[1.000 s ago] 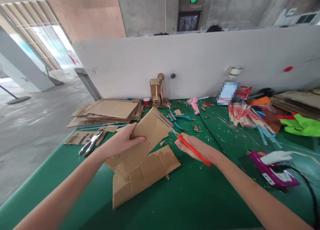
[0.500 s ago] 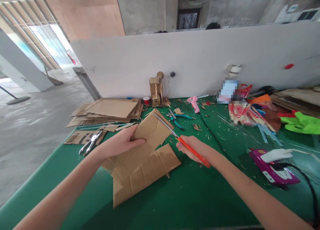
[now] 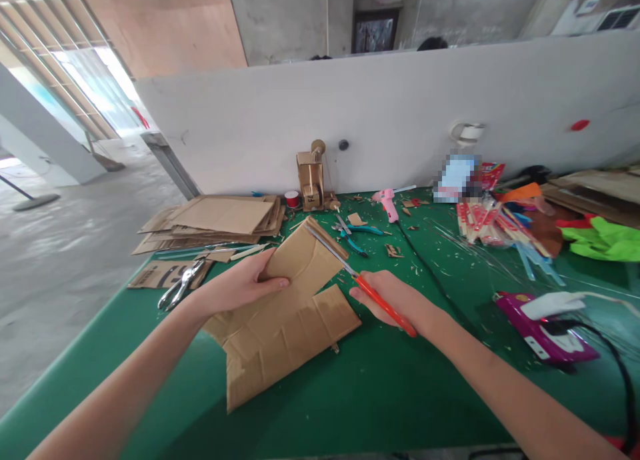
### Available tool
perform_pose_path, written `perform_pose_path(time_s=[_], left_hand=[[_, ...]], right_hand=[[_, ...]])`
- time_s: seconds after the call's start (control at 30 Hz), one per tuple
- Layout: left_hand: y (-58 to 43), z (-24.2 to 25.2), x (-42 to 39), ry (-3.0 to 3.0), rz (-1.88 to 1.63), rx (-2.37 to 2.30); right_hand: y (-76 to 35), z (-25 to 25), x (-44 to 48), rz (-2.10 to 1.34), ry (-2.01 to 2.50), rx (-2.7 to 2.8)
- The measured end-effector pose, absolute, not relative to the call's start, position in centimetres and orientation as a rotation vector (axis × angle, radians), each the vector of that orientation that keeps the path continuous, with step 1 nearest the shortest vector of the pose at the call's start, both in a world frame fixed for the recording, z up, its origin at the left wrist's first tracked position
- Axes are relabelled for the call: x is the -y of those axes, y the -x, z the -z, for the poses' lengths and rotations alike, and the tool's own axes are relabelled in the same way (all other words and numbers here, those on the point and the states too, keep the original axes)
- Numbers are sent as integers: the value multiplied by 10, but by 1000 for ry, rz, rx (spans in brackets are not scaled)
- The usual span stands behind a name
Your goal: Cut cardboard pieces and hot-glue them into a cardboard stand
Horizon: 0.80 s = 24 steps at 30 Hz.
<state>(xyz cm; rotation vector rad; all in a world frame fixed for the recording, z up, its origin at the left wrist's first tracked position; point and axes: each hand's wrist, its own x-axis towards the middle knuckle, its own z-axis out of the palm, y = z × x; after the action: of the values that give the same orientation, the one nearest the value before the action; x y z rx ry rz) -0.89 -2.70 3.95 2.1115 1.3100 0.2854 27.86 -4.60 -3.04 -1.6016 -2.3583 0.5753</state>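
A bent piece of brown cardboard (image 3: 295,343) lies over the green table in front of me, its upper flap raised. My left hand (image 3: 250,283) grips that flap from the left, thumb on top and fingers hidden beneath. In my right hand (image 3: 387,297) are scissors (image 3: 383,305) with orange-red handles. Their blades point up and left and lie along the flap's right part, where a narrow strip shows beside them. Just beyond the flap are teal-handled pliers (image 3: 355,233).
Stacked cardboard (image 3: 220,217) and a silver hand punch (image 3: 183,283) lie left. At the back stand a cardboard model (image 3: 311,180) and a red spool (image 3: 291,199). A pink glue gun (image 3: 388,205) trails its cord right, towards a purple power strip (image 3: 545,330). Small scraps litter the table.
The view has shifted slightly. Both hands, the cardboard and the scissors keep nearly the same places.
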Motion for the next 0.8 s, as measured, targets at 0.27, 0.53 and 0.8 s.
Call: perform_pose_path(time_s=[0.27,0.53,0.8], left_hand=[[9,-43,27,-2119,-278,-1322],[4,-40,28,-2155,-154,-1240],[-3,-33,27,-2233,-168,-1258]], right_hand=[[-277,31,49,-491,1588,2348],[-281,21,52,-881,1357,2336],[-269,26,50,-773,1472,2222]])
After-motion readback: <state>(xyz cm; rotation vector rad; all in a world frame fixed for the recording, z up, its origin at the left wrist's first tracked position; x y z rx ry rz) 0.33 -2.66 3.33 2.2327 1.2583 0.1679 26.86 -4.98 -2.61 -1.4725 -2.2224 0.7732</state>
